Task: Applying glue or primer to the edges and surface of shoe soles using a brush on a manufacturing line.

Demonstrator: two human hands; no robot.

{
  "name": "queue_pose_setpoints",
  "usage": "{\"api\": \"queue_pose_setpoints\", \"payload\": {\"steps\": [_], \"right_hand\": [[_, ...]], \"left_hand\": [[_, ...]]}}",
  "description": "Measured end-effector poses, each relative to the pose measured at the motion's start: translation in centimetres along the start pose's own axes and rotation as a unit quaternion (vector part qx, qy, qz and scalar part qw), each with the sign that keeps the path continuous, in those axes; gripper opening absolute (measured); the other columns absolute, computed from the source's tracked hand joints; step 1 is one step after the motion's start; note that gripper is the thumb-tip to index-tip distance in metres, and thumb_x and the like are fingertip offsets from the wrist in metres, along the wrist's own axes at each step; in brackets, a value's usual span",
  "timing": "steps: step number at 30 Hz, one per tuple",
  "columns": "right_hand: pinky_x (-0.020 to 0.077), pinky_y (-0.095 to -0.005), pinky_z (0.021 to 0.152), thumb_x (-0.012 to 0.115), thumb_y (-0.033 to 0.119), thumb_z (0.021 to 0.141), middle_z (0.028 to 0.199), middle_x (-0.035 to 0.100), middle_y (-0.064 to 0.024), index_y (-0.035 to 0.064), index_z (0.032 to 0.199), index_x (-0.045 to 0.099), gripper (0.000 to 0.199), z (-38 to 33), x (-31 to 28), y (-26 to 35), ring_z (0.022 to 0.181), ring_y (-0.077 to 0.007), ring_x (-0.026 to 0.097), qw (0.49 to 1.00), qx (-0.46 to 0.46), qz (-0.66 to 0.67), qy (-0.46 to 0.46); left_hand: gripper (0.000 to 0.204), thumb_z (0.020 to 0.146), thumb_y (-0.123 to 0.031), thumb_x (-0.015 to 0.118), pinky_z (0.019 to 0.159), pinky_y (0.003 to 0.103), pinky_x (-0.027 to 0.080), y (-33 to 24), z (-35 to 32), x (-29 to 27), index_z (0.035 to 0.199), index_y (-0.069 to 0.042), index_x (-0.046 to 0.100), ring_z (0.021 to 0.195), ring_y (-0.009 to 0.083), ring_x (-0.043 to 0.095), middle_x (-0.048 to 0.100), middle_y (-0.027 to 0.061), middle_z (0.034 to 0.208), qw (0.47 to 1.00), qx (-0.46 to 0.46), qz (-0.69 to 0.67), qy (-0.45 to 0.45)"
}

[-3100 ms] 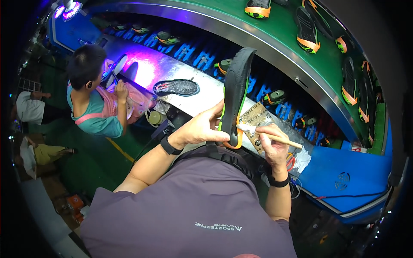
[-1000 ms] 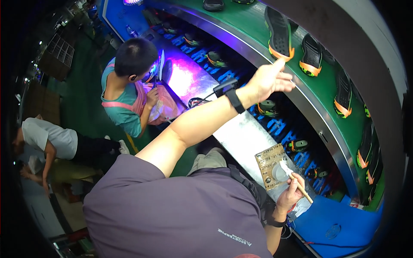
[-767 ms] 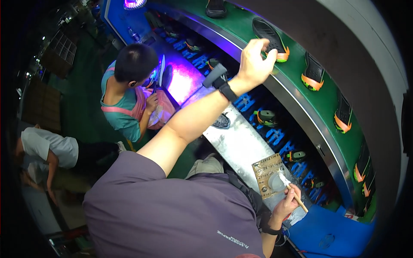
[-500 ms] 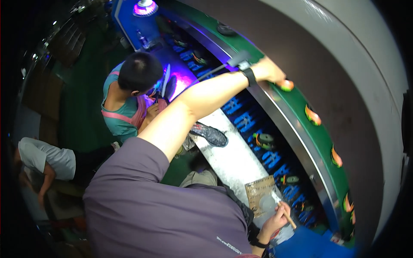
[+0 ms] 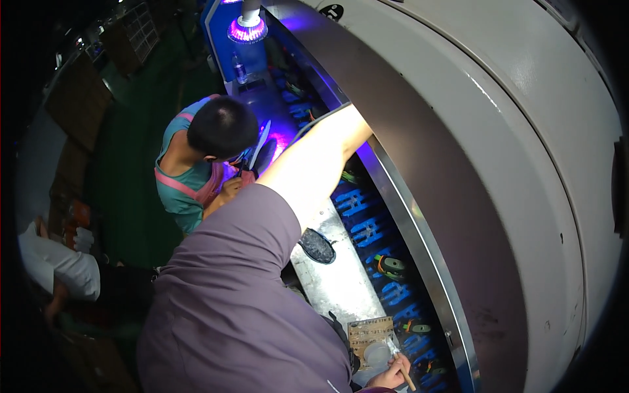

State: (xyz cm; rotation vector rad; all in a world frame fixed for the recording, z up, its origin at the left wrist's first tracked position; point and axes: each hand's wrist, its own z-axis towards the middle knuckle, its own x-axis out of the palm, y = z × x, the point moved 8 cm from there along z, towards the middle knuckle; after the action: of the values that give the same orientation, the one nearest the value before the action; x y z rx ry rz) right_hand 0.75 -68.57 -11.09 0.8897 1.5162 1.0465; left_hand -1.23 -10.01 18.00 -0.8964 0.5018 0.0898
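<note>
At the lower right, my right hand (image 5: 391, 374) is closed around the wooden handle of a brush (image 5: 404, 372). The brush's pale bristle end lies over a round translucent dish (image 5: 376, 354) beside a piece of brown cardboard (image 5: 367, 331). My left forearm reaches up and away, and the left hand itself is hidden behind the edge of a dark panel (image 5: 432, 157). Under that arm, a dark shoe sole (image 5: 318, 247) rests on a pale worktop (image 5: 341, 288).
Right of the worktop runs a dark conveyor with blue holders (image 5: 367, 232), some bearing green and orange shoe parts (image 5: 391, 266). A metal rail (image 5: 419, 223) edges it. Ahead sits a co-worker (image 5: 196, 157) under a purple lamp (image 5: 247, 30). Another person (image 5: 62, 262) is at the left.
The view has swung, and the dark panel now covers the green belt with its orange pieces. My left hand, earlier at that belt, has gone out of sight. The brush stays in my right hand.
</note>
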Motion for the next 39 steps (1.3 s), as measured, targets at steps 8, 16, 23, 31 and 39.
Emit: {"api": "queue_pose_setpoints", "payload": {"steps": [8, 16, 23, 31, 39], "right_hand": [[0.0448, -0.0269, 0.073, 0.057, 0.012, 0.101, 0.095, 0.064, -0.0061, -0.002, 0.105, 0.065, 0.017, 1.0, 1.1, 1.0, 0.079, -0.012, 0.054, 0.999, -0.006, 0.035, 0.033], [0.0441, -0.0251, 0.075, 0.058, 0.017, 0.103, 0.094, 0.065, -0.0049, -0.001, 0.108, 0.067, 0.021, 0.2, -0.5, -0.5, 0.08, -0.0111, 0.054, 0.997, -0.015, 0.021, 0.076], [0.0492, -0.0265, 0.078, 0.063, 0.014, 0.1, 0.097, 0.069, -0.0074, -0.0015, 0.108, 0.068, 0.018, -0.3, -3.9, -3.0, 0.084, -0.0132, 0.061, 0.997, -0.02, -0.008, 0.074], [0.0495, -0.029, 0.065, 0.066, 0.013, 0.094, 0.078, 0.07, -0.0059, 0.0005, 0.095, 0.072, 0.014, 2.2, -6.3, -9.2, 0.072, -0.0119, 0.065, 0.985, -0.054, -0.151, 0.059], [0.0539, -0.0402, 0.067, 0.066, 0.023, 0.091, 0.079, 0.071, -0.0183, 0.0069, 0.094, 0.073, 0.018, 2.6, -5.0, -14.2, 0.076, -0.0341, 0.072, 0.975, -0.024, -0.211, 0.065]], "left_hand": [[0.03, 0.089, -0.025, 0.063, 0.076, 0.04, 0.056, -1.5, -3.6, 1.6, 0.103, 0.001, 0.071, 0.082, 0.029, 0.07, 0.071, 0.0205, 0.089, 0.993, -0.076, 0.01, 0.088], [0.028, 0.088, -0.026, 0.064, 0.066, 0.044, 0.055, 6.0, -4.1, 5.2, 0.081, 0.001, 0.068, 0.07, 0.0315, 0.068, 0.069, 0.02, 0.078, 0.949, 0.252, 0.163, 0.1], [0.079, 0.085, -0.022, 0.074, 0.088, 0.044, 0.056, 7.9, -10.0, 7.1, 0.143, 0.015, 0.034, 0.101, 0.0396, 0.071, 0.07, 0.031, 0.108, 0.995, 0.08, 0.017, 0.063], [0.038, 0.092, -0.01, 0.057, 0.095, 0.039, 0.056, 6.3, -27.1, 7.1, 0.128, 0.005, 0.059, 0.105, 0.0246, 0.07, 0.069, 0.014, 0.118, 0.73, -0.274, -0.525, 0.342], [0.065, 0.105, -0.036, 0.036, 0.111, 0.057, 0.045, 3.3, -41.0, 7.8, 0.152, 0.008, 0.033, 0.135, 0.0477, 0.049, 0.044, 0.0321, 0.149, 0.487, -0.442, -0.619, 0.43]]}}
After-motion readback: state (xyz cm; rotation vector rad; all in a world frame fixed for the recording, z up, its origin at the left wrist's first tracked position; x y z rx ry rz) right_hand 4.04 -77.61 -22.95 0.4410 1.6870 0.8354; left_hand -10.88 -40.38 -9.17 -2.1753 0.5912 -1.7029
